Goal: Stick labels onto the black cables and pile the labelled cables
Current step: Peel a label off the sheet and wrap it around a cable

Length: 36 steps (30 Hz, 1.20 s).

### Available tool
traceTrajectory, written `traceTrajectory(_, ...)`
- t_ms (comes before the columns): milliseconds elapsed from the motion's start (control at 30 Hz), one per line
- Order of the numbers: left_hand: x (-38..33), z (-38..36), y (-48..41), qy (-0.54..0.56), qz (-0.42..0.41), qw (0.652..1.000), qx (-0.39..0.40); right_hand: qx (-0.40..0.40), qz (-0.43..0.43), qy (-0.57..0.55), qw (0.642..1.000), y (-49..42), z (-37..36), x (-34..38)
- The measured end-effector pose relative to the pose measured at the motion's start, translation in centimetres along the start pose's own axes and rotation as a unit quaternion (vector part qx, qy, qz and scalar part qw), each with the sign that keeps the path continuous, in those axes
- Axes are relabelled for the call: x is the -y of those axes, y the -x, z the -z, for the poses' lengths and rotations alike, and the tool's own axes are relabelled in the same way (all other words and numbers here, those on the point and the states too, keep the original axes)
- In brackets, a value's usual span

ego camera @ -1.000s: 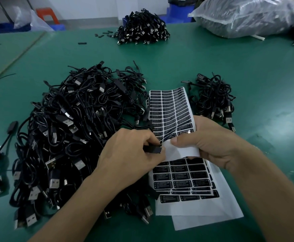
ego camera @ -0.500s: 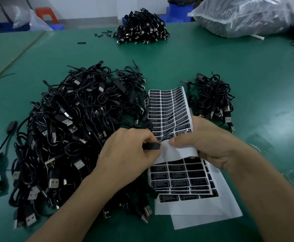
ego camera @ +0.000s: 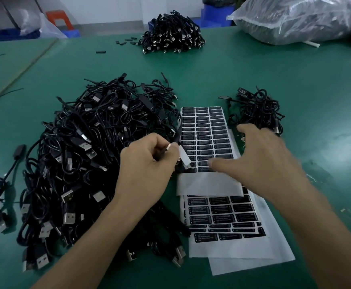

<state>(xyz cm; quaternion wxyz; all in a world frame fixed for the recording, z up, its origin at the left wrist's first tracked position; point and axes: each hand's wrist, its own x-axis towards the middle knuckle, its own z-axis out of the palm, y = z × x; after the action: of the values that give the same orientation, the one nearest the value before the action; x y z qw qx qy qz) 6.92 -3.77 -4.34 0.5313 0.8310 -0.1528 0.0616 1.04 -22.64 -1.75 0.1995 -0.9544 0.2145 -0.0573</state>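
1. Green table [ego camera: 295, 80] fills my view; the big black cable heap [ego camera: 82, 163] lies left.
2. Label sheet [ego camera: 208, 134] sits centre, with a smaller cable pile [ego camera: 258, 107] just beyond it, far right.
3. Right hand [ego camera: 262, 161] is over the sheet, fingers spread.
4. Left hand [ego camera: 147, 167] pinches one cable end [ego camera: 168, 147].

The table [ego camera: 327, 122] lies open right of the right hand [ego camera: 262, 159]. A cable heap [ego camera: 76, 153] fills the space left of the left hand [ego camera: 147, 170]; a smaller pile [ego camera: 258, 107] sits just beyond the right hand.
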Motion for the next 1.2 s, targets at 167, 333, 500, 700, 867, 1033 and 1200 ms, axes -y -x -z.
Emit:
traceTrajectory(167, 0.0, 0.0, -0.1, 0.015, 0.011, 1.000, -0.006, -0.142, 0.192, -0.105, 0.965, 1.6, -0.7, 2.6)
traceTrajectory(333, 0.0, -0.1, -0.1, 0.012, -0.001, 1.000, 0.002, -0.135, 0.230, -0.098, 0.959, 3.1, -2.9, 4.2)
traceTrajectory(500, 0.0, -0.1, 0.0, 0.014, -0.003, 1.000, 0.016, -0.137, 0.187, -0.068, 0.970, 2.8, -3.6, 4.4)
traceTrajectory(700, 0.1, -0.1, -0.1, 0.004, -0.014, 1.000, 0.023, -0.140, 0.168, -0.085, 0.972, 3.1, -3.6, 4.8)
traceTrajectory(867, 0.1, -0.1, 0.0, 0.010, -0.014, 1.000, 0.016, -0.141, 0.158, -0.073, 0.975, 2.8, -3.7, 4.8)
traceTrajectory(1033, -0.1, -0.2, 0.1, 0.004, -0.028, 1.000, 0.013, -0.141, 0.170, -0.053, 0.974, 2.7, -3.8, 4.4)
traceTrajectory(1200, -0.5, 0.4, 0.6, 0.010, -0.028, 0.999, 0.035, -0.124, 0.159, -0.188, 0.961, 1.8, -3.6, 3.4)
